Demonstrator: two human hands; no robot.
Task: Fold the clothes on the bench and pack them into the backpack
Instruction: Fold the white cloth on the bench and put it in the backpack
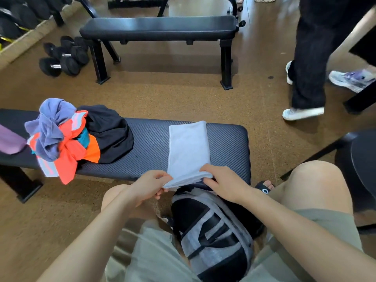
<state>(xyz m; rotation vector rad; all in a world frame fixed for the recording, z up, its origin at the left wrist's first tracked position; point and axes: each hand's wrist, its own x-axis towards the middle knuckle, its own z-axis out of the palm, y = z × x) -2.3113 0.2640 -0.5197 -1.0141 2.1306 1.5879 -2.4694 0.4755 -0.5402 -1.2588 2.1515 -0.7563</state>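
A pale grey cloth (188,147), folded into a long strip, lies across the right part of the black bench (150,147). My left hand (150,185) pinches its near left corner and my right hand (223,183) grips its near right corner, lifting that end off the bench edge. A grey and black backpack (213,228) stands on the floor between my knees, just below the hands. Further left on the bench sits a loose heap of clothes: a purple piece (50,127), an orange one (71,153) and a black one (109,133).
A purple item (10,141) lies at the bench's left end. A second black bench (158,28) stands beyond, with dumbbells (63,58) on the floor to its left. A person's legs (309,64) and shoes are at the right. A dark stool (362,159) is near my right knee.
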